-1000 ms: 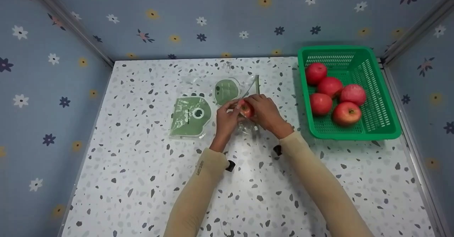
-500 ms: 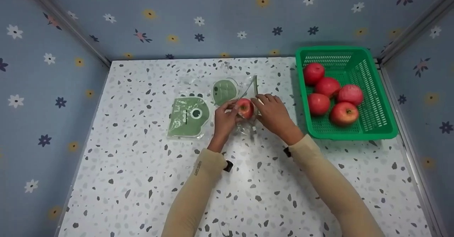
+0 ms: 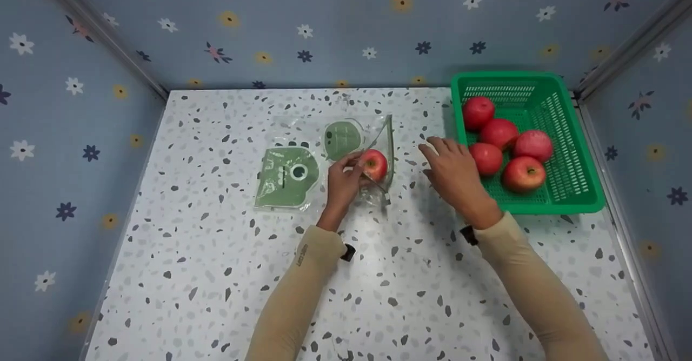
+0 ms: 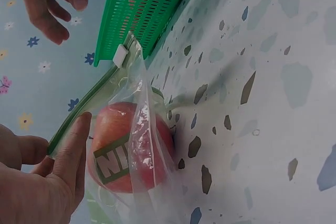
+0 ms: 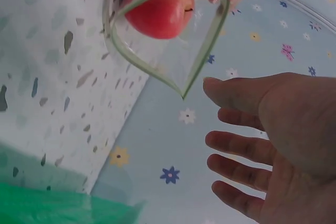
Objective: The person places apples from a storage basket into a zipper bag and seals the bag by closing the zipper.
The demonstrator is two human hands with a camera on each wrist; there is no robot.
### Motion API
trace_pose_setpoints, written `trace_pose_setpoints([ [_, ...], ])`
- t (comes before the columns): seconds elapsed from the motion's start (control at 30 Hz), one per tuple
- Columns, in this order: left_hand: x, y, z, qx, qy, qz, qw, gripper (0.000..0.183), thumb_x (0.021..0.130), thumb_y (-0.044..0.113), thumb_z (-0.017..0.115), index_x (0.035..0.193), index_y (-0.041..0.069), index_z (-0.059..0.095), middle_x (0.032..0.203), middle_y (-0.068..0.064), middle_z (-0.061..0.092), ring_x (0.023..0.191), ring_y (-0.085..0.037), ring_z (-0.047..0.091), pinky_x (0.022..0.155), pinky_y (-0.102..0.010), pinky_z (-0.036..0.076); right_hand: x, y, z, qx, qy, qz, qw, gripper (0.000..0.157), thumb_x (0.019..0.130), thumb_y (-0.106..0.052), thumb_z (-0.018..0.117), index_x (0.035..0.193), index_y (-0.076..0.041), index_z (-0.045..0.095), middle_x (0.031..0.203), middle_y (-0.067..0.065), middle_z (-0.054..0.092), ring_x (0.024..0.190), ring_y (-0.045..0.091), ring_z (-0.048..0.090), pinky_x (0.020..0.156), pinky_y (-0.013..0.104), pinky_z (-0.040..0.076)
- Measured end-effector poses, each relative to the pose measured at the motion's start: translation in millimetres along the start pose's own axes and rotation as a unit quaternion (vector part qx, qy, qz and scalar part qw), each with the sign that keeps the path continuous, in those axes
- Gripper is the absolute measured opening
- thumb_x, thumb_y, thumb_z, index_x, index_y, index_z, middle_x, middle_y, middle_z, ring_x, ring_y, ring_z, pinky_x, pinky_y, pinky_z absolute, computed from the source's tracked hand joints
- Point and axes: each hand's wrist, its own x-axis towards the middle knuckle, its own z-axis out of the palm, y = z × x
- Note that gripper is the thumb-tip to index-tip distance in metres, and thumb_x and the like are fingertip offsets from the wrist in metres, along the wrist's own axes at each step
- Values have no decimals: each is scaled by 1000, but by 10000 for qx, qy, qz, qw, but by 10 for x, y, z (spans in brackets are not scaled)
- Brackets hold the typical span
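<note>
A clear zip bag [image 3: 289, 182] with green dinosaur print lies on the speckled table. One red apple [image 3: 377, 165] sits inside it near the right-hand mouth. My left hand [image 3: 343, 185] pinches the bag's edge beside the apple; the left wrist view has thumb and fingers on the green zip strip [image 4: 79, 104]. A white slider [image 4: 120, 55] sits at the strip's end. In the right wrist view the bag's mouth gapes, its green rim [image 5: 142, 65] spread around the apple. My right hand [image 3: 457, 174] holds nothing, fingers loosely spread, between the bag and the green basket [image 3: 586, 166].
Several red apples [image 3: 523, 174] lie in the green basket at the right of the table [image 3: 216, 274]. A flower-patterned wall [image 3: 346, 31] rises behind the table, with side panels at left and right.
My right hand has let go of the bag's mouth and moved right, toward the basket. The left hand stays at the bag's edge, and the apple is now more exposed to view.
</note>
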Motion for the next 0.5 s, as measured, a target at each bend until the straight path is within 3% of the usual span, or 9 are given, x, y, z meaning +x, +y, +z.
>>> trace_pose_setpoints([
  [0.2,7,-8,-9,167,-23,-14,9999,26,106,6,64,129,-5,70,102,-12,62,71,-12,64,64,-28,63,-105,192,-136,260,-92,375,9989,51,90,-6,83,137,0,64,143,24,60,131,44,54,103,60,50],
  [0.5,9,-23,-6,215,33,-67,9997,26,105,6,64,128,-4,71,102,-10,62,69,-11,61,64,-29,62,-335,562,-205,595,280,665,9956,46,89,2,81,132,5,66,139,26,60,129,47,53,103,69,48],
])
